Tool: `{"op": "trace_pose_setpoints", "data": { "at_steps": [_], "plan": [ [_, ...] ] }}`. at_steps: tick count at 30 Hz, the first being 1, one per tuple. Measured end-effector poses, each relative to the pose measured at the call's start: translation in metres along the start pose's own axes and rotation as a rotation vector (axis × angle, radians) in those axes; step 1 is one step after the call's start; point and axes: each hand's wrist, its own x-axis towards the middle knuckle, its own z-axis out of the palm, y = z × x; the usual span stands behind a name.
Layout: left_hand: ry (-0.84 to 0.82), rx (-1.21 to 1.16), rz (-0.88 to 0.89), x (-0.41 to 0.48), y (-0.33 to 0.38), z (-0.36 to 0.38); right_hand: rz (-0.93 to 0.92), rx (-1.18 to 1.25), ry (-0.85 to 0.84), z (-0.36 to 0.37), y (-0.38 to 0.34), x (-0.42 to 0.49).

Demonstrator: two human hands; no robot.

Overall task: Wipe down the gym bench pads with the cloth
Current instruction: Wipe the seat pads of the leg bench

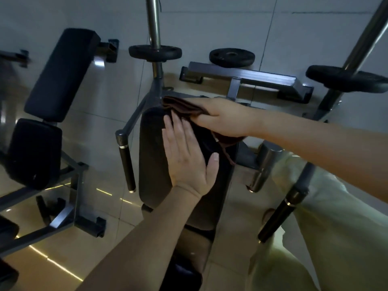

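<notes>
The long black vinyl bench pad (153, 156) is braced mid-length by the flat left hand (189, 156), fingers straight and together, while the right hand (222, 118) pinches the folded dark brown cloth (184, 107) at the pad's far end and should wipe in firm, overlapping strokes.

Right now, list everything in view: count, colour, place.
black padded bench pad: one, centre, under both hands
brown folded cloth: one, on the pad's far end
neighbouring black padded bench: one, two pads, left
black round weight plates: three, far side, two on bars
shiny steel bars: two, top centre and top right
steel handles with black ends: two, flanking the pad
grey steel frame: one, behind the pad
pale trouser leg: one, lower right
left hand: flat on the pad
right hand: holds the cloth
</notes>
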Motion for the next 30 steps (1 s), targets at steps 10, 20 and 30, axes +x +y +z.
{"op": "trace_pose_setpoints", "data": {
  "at_steps": [10, 20, 30],
  "plan": [
    [-0.126, 0.129, 0.585, 0.0, -0.019, -0.005, 0.07, 0.437, 0.738, 0.105, 0.005, -0.083],
    [-0.076, 0.152, 0.533, -0.003, -0.014, -0.003, 0.169, 0.458, 0.845, 0.252, 0.009, -0.116],
    [-0.032, 0.082, 0.573, -0.001, -0.021, 0.002, 0.043, 0.328, 1.006, 0.12, 0.014, -0.061]
  ]
}}
